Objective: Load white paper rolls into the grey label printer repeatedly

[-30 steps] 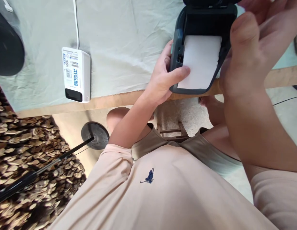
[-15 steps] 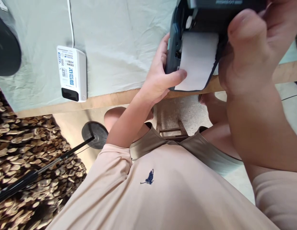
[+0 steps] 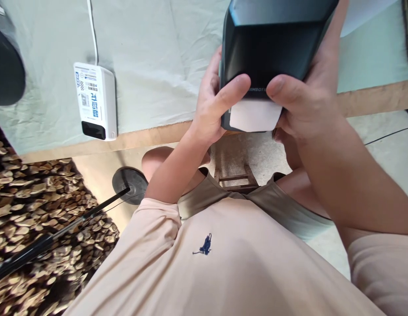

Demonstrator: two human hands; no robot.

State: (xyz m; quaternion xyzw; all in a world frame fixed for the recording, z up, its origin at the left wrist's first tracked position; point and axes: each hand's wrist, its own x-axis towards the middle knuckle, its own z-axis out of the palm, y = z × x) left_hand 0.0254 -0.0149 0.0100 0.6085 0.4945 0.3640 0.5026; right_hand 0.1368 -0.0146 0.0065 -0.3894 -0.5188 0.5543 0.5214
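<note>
A dark label printer [image 3: 272,48] is held between both hands above the near edge of the table. Its lid is down, and a strip of white label paper [image 3: 254,115] sticks out below it on the side toward me. My left hand [image 3: 212,98] grips the printer's left side, thumb on the lid. On the right side my right hand [image 3: 304,98] is wrapped round the casing, its thumb also on the lid near the printed brand name. The fingers beneath the printer are partly hidden.
On the table's pale green cover [image 3: 151,57] lies a white box-shaped device [image 3: 95,101] with a cable. A black rounded object [image 3: 6,63] sits at the far left. Below the table are a stand's round base [image 3: 129,185], its slanting pole [image 3: 68,229], a wooden stool [image 3: 235,179] and stacked firewood [image 3: 35,206].
The printer's lid has swung down over the paper, leaving only its end showing. My right hand has come down from the raised lid, and its thumb now lies on it.
</note>
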